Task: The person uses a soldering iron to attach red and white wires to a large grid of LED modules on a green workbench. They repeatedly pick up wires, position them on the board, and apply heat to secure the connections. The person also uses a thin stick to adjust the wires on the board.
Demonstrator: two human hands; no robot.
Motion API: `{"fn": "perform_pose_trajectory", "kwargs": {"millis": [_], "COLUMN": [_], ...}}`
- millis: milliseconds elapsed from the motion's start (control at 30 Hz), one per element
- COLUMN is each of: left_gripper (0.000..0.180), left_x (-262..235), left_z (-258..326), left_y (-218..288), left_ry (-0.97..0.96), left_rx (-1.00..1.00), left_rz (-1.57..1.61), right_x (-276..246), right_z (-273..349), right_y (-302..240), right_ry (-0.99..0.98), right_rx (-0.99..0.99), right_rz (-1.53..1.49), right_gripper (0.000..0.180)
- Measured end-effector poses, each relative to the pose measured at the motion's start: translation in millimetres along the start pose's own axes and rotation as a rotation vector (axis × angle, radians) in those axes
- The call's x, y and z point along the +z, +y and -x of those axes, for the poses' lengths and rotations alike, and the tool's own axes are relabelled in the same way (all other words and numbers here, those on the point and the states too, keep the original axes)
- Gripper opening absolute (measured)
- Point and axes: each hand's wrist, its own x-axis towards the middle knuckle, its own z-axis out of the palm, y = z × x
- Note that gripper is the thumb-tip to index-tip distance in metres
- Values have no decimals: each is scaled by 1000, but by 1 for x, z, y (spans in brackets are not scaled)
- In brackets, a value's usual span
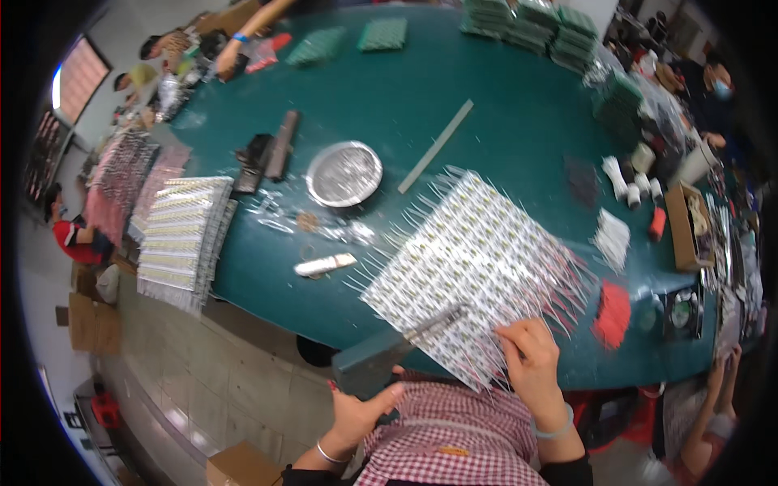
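A large white sheet of small circuit modules (478, 259) with greenish squares lies at a slant before me, overhanging the table's near edge. Thin white and reddish wires (567, 296) stick out along its sides. My left hand (356, 413) is closed around the lower part of a dark grey-green tool (369, 364) with a long, narrow metal nose. That nose points up and right over the sheet; whether it touches is not clear. At the sheet's lower right edge my right hand (533, 356) pinches with thumb and forefinger among the wires; what lies between them is too small to make out.
On the green table (389, 89) stand a round metal bowl (344, 174), a white tube-like object (325, 265) and a flat strip (438, 146). Stacked sheets (182, 235) sit at the left edge. Red wires (612, 314), white wires (612, 240) and a cardboard box (689, 227) lie right. Other people work around.
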Motion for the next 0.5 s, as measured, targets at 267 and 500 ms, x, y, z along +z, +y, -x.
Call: {"fn": "perform_pose_trajectory", "kwargs": {"millis": [267,500], "left_gripper": [38,42], "left_x": [-3,-7], "left_z": [10,13], "left_y": [-18,-20], "left_ry": [87,18], "left_rx": [171,213], "left_rz": [-268,-464], "right_x": [1,12], "right_z": [2,10], "right_y": [1,11], "right_ry": [17,-13], "right_rx": [-51,-93], "right_rz": [86,130], "right_gripper": [22,28]}}
